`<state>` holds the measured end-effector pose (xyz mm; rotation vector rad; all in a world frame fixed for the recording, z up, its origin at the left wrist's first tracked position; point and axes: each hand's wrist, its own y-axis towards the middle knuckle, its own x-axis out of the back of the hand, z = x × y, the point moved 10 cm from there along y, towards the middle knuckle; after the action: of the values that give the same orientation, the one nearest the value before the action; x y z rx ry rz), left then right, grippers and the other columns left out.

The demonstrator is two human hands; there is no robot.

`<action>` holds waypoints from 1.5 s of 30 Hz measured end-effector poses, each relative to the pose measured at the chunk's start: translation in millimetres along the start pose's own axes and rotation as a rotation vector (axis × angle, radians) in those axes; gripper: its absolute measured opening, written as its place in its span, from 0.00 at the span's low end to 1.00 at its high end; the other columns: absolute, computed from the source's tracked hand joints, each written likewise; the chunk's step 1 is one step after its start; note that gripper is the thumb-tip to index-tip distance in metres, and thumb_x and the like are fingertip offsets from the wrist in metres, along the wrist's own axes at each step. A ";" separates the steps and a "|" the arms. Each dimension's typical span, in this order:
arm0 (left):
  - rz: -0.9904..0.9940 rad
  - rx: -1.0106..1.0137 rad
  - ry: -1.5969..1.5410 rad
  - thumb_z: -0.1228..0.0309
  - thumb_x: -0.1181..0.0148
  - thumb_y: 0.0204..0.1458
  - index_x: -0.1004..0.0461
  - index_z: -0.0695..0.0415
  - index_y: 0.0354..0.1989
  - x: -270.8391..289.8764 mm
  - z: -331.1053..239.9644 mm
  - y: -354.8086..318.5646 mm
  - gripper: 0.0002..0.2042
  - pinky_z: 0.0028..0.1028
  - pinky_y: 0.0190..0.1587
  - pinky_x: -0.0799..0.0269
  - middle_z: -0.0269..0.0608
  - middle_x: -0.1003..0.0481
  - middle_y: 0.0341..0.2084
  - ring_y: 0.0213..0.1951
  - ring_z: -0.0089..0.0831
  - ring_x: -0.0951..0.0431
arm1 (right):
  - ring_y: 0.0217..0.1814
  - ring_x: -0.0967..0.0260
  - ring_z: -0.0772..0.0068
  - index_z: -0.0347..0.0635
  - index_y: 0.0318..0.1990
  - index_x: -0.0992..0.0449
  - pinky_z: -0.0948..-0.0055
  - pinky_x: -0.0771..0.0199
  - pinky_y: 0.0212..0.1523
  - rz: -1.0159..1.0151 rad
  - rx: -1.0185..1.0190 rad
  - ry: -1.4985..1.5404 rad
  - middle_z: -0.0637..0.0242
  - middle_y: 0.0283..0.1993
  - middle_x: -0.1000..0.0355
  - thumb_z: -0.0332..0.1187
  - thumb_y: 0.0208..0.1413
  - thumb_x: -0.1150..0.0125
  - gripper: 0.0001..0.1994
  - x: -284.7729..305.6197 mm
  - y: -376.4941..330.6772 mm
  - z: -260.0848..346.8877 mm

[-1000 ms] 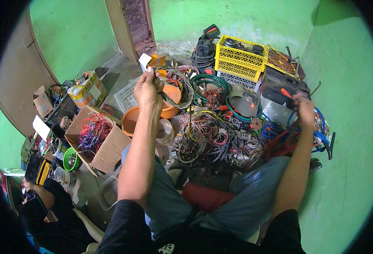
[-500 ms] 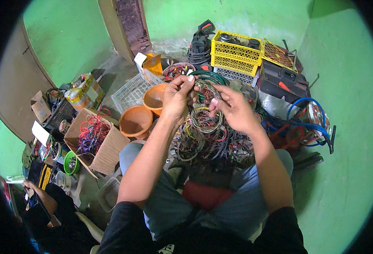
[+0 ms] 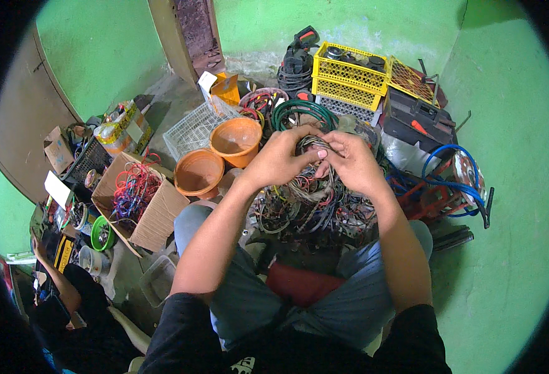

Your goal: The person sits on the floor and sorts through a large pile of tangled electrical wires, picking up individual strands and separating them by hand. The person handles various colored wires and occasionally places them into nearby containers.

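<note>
A looped coil of grey-brown wire is held between my two hands, above a tangled heap of wires on the floor. My left hand curls over the coil's left side, its thumb reaching across toward the right hand. My right hand pinches the coil from the right, fingers bent round the strands. The hands nearly touch, and they hide part of the coil. Just beyond them lies a ring of dark green cable.
Two orange pots and a white wire basket stand left of the heap. A cardboard box holds red and blue wires. Yellow crates and a black toolbox sit at the back right. Another person's arm shows at lower left.
My hands have come closer together and turned inward over the coil. The coil's round loop, plain earlier, is now partly covered. At lower left, the other person's hand has moved upward.
</note>
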<state>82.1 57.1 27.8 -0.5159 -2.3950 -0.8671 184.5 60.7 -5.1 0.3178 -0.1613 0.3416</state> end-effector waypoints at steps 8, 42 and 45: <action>-0.194 0.045 -0.002 0.63 0.42 0.59 0.23 0.66 0.39 42.0 -0.2 -2.6 0.15 0.28 0.30 0.33 0.38 0.24 0.21 0.25 0.22 0.29 | 0.37 0.27 0.77 0.34 0.43 0.30 0.75 0.28 0.39 0.043 0.032 -0.107 0.63 0.34 0.24 0.30 0.60 0.42 0.09 -2.0 0.3 0.3; 0.048 0.146 -0.056 0.70 0.40 0.56 0.21 0.59 0.46 30.9 17.8 -2.9 0.11 0.26 0.39 0.27 0.40 0.19 0.34 0.33 0.22 0.24 | 0.26 0.37 0.84 0.37 0.51 0.28 0.82 0.37 0.26 0.007 -0.085 -0.011 0.68 0.30 0.26 0.29 0.59 0.40 0.14 22.0 -5.3 7.3; 0.035 0.227 -0.057 0.71 0.41 0.56 0.21 0.59 0.47 35.1 23.2 -6.3 0.11 0.24 0.34 0.30 0.36 0.21 0.28 0.29 0.20 0.26 | 0.26 0.36 0.83 0.34 0.52 0.30 0.82 0.36 0.26 0.014 -0.042 -0.018 0.64 0.33 0.24 0.26 0.58 0.41 0.14 33.5 -4.3 7.4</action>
<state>43.2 74.1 30.8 -0.4967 -2.4878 -0.5623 216.4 64.5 7.6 0.2783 -0.1885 0.3491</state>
